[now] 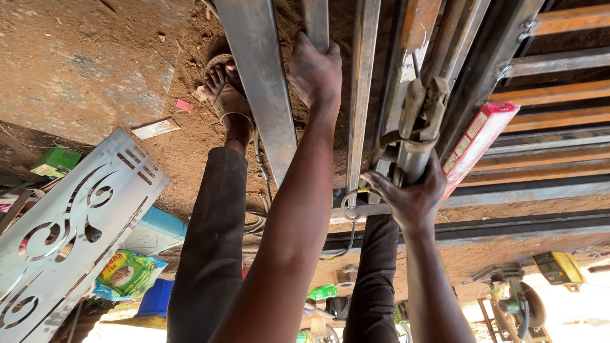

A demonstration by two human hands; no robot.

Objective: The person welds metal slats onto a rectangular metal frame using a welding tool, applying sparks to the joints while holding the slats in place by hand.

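Head view, looking down onto a steel frame laid over a dirt floor. The left hand presses on a flat steel bar of the frame, fingers curled over a neighbouring strip. The right hand, nearer the frame's lower rail, has its fingers closed around the handle of a welding electrode holder, whose clamp points away along the bars. A red box rests on the frame just beside the holder. A cut-out metal panel lies well apart from the frame.
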